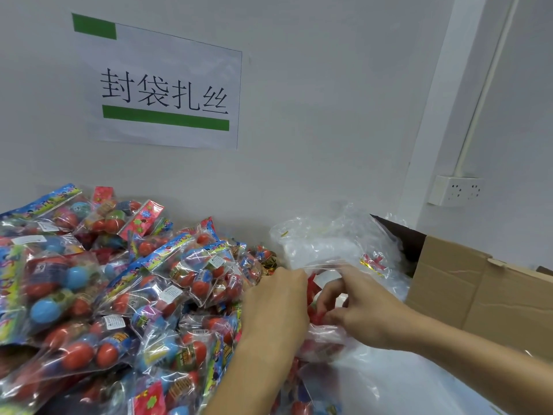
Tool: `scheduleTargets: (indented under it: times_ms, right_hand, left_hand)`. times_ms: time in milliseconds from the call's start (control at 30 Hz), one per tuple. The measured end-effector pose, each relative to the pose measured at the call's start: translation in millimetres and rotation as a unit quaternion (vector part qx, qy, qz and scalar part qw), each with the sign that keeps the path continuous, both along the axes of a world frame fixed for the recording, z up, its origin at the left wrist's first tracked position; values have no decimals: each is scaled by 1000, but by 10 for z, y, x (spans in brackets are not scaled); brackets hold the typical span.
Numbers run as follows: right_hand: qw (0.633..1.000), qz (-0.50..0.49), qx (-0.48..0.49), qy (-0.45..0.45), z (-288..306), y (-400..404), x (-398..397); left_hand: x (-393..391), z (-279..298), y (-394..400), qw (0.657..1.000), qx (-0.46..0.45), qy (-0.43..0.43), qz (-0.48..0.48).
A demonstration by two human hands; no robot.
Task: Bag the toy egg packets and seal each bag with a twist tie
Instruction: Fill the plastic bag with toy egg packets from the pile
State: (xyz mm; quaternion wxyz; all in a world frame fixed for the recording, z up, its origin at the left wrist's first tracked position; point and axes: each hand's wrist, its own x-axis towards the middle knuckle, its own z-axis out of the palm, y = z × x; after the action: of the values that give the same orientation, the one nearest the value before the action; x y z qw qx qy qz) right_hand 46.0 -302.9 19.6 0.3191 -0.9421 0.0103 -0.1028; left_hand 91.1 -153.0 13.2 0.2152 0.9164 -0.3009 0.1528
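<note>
A big heap of toy egg packets [125, 298], clear with red and blue eggs inside, covers the left half of the table. In the middle, my left hand [276, 307] and my right hand [356, 307] meet at the mouth of a clear plastic bag [324, 333] with red packets inside. My left hand grips the bag's left edge, back of the hand toward me. My right hand's curled fingers pinch the bag's film on the right. A twist tie is not visible in either hand.
A pile of empty clear bags [329, 244] lies behind my hands against the wall. An open cardboard box [478, 292] stands at the right. More clear plastic [389, 381] lies at the front. A paper sign [164, 91] and a wall socket [456, 190] are on the wall.
</note>
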Motion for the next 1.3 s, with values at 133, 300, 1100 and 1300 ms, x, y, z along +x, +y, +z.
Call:
scheduleTargets:
  times_ms: [133, 300, 1100, 1300]
  right_hand:
    - [998, -37, -55, 0, -19, -23, -6]
    - [981, 35, -193, 14, 48, -45, -21]
    - [987, 1, 34, -159, -81, -30, 17]
    - [993, 31, -20, -114, 16, 31, -57]
  left_hand:
    - [7, -1, 12, 999, 12, -6, -29]
    - [-9, 44, 25, 998, 36, 23, -38]
    - [-18, 55, 8, 996, 55, 24, -68]
    - [-12, 16, -13, 999, 47, 8, -21]
